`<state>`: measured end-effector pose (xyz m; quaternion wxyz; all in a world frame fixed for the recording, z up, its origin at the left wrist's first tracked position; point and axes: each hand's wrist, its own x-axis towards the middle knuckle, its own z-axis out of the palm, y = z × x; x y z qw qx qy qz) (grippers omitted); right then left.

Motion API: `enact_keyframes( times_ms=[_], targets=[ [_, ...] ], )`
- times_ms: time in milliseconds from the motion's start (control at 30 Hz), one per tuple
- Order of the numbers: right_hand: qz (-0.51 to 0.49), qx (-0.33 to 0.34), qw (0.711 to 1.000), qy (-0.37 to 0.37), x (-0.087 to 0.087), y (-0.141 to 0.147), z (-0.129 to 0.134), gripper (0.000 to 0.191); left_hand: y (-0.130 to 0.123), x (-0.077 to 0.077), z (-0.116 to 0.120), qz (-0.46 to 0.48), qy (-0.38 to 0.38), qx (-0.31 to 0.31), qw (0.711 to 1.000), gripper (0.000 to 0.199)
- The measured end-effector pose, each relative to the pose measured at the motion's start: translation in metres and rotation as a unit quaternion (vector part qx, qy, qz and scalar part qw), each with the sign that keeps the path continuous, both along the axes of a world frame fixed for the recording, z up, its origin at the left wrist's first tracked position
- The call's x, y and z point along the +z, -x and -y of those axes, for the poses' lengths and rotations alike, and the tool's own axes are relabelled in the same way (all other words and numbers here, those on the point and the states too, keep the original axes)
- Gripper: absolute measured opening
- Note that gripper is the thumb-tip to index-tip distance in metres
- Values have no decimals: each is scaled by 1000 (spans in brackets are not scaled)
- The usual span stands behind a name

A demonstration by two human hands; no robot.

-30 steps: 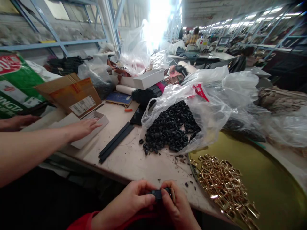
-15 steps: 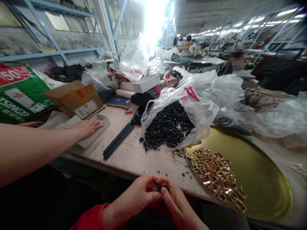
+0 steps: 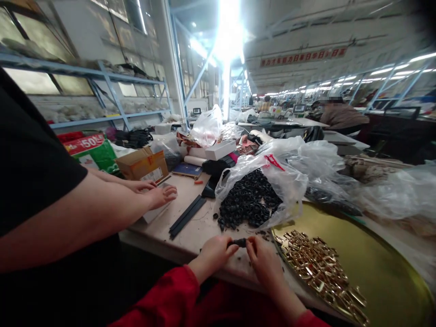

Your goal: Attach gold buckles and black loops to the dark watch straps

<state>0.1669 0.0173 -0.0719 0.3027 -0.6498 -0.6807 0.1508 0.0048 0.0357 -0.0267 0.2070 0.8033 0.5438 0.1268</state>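
My left hand is closed, thumb and fingers pinching a short dark piece that looks like one or more small black loops. At its other end the fingertips of my right hand press together on the same piece. Both hands are over the table's front edge. Just beyond them, a heap of small black loops spills from an open clear plastic bag. To the right, gold metal buckles are piled on a round gold tray.
At the left, a co-worker's arm reaches over a white box. Dark flat strips lie on the table. Behind are a cardboard box, a blue notebook and more plastic bags.
My hands have risen and moved forward from the lap to above the table edge, spreading slightly apart around the dark piece. The view has tilted up, and more of the co-worker shows.
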Motion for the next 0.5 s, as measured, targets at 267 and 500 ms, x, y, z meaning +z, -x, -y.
enact_keyframes(
  times_ms=[267, 500],
  targets=[
    [91, -15, 992, -83, -24, -6, -9, 33, 73, 6, -67, -124, -94, 206, 966, 25],
    [173, 54, 976, -117, -28, 0, -17, 36, 92, -11, -89, -183, -97, 276, 939, 17]
  ],
)
